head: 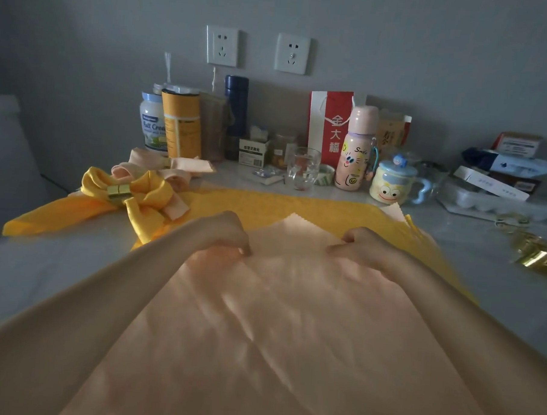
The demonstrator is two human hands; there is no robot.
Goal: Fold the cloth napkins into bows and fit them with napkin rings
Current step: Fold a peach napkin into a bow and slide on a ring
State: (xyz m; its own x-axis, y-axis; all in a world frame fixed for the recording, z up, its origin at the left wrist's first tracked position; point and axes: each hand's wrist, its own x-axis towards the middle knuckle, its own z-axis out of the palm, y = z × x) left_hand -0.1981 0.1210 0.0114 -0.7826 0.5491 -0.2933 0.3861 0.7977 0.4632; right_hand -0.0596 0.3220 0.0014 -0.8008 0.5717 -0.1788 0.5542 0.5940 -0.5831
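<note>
While both forearms reach fwd from the lower corners, the left hand (pixel 230 233) and right hand (pixel 358 245) sit knuckles-up near the far edge of the peach napkin (pixel 277 317). The two hands are apart, approx. level with each other. On each hand the fingers are curled narrow and pinch a bit of this cloth, the left at a small raised fold and the right w/ thumb against the fingers. The peach napkin lies spread on the table (pixel 60 260), on top of a yellow napkin (pixel 297 205) which shows beyond it and along its right side.

At left a finished yellow bow (pixel 153 199) lies on the table w/ a gold ring (pixel 119 190) round its middle. Peach bows (pixel 173 168) lie just behind it. Loose gold rings (pixel 533 253) lie at the right, well apart from the hands.

Containers stand at the back, near the wall:
- A clear glass (pixel 302 169); I cannot tell if anything is inside.
- A small jar (pixel 281 149) w/ yellowish contents.
- A cartoon mug (pixel 392 187) w/ lid on, inside hidden.
- A pink bottle (pixel 356 148), capped.
- A white tub (pixel 150 123), a yellow canister (pixel 180 124) and a blue flask (pixel 235 111), all closed.
- A clear tray (pixel 473 202) at the right w/ pale round things inside, too blurred to name.
</note>
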